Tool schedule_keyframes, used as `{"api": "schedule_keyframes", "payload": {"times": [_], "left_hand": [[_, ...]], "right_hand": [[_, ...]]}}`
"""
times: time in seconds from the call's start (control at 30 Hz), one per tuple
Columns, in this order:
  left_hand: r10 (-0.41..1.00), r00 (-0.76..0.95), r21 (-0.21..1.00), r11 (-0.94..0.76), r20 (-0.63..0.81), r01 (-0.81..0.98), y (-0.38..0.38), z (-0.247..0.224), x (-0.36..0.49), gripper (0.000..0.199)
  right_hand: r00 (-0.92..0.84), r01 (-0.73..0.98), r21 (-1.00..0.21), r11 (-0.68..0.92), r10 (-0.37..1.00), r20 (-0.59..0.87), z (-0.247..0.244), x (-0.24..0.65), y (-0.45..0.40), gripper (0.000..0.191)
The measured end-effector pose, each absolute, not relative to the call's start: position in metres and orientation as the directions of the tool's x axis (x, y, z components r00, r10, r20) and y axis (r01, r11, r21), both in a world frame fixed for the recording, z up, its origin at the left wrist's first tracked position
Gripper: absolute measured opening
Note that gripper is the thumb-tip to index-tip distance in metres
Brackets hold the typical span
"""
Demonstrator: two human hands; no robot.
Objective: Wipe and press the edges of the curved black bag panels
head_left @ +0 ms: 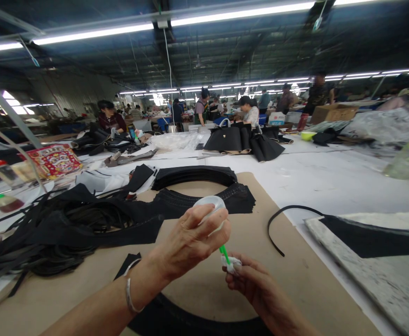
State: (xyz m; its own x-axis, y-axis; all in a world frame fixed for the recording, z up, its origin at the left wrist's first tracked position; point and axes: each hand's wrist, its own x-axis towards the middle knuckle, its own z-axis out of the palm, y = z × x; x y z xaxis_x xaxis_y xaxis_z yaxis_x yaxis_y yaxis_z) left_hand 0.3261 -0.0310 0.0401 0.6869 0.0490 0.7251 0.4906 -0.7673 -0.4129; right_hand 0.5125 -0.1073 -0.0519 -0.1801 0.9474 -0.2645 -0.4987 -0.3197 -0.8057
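My left hand [192,235], with a silver bangle at the wrist, is wrapped round a translucent bottle [210,203] tipped upside down. Its green nozzle [225,254] points down and touches a small white cloth [232,265]. That cloth is pinched between the fingers of my right hand [251,282]. Under both hands lies brown board [253,238], with a curved black piece [197,322] on it, partly hidden by my left forearm. Beyond the hands is a stack of curved black pieces [195,176], with more black pieces [241,198] just in front of it.
Black strips [74,224] are heaped at the left, near a second green-nozzled bottle [10,203] and a red box [55,160]. On the right, a pale slab [372,280] bears a black piece and a thin strip [274,224]. Black bags [228,139] and several people are farther back.
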Motion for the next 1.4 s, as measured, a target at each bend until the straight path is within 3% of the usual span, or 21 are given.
{"api": "schedule_keyframes", "payload": {"times": [0.2, 0.6, 0.97, 1.1, 1.27, 1.4], "left_hand": [[0.036, 0.687, -0.428, -0.759, 0.726, 0.492, -0.034, 0.043, 0.327, 0.016], [0.011, 0.714, -0.452, -0.768, 0.7, 0.455, -0.038, 0.046, 0.324, 0.028], [0.014, 0.683, -0.414, -0.786, 0.731, 0.459, -0.038, 0.045, 0.326, 0.014], [0.079, 0.669, -0.397, -0.751, 0.739, 0.528, -0.034, 0.042, 0.326, 0.015], [0.317, 0.621, -0.232, -0.731, 0.717, 0.642, -0.019, 0.022, 0.322, 0.04], [0.625, 0.5, 0.101, -0.679, 0.599, 0.727, -0.007, -0.002, 0.318, 0.067]], "right_hand": [[-0.193, -0.435, -0.843, -0.317, 0.947, -0.257, -0.054, 0.512, -0.104, 0.032], [-0.194, -0.413, -0.85, -0.326, 0.944, -0.267, -0.052, 0.513, -0.104, 0.035], [-0.239, -0.406, -0.847, -0.343, 0.935, -0.264, -0.055, 0.514, -0.105, 0.031], [-0.196, -0.423, -0.843, -0.332, 0.942, -0.272, -0.054, 0.515, -0.104, 0.036], [-0.159, -0.445, -0.829, -0.338, 0.941, -0.298, -0.055, 0.52, -0.104, 0.04], [-0.135, -0.439, -0.836, -0.328, 0.944, -0.299, -0.054, 0.522, -0.104, 0.039]]}}
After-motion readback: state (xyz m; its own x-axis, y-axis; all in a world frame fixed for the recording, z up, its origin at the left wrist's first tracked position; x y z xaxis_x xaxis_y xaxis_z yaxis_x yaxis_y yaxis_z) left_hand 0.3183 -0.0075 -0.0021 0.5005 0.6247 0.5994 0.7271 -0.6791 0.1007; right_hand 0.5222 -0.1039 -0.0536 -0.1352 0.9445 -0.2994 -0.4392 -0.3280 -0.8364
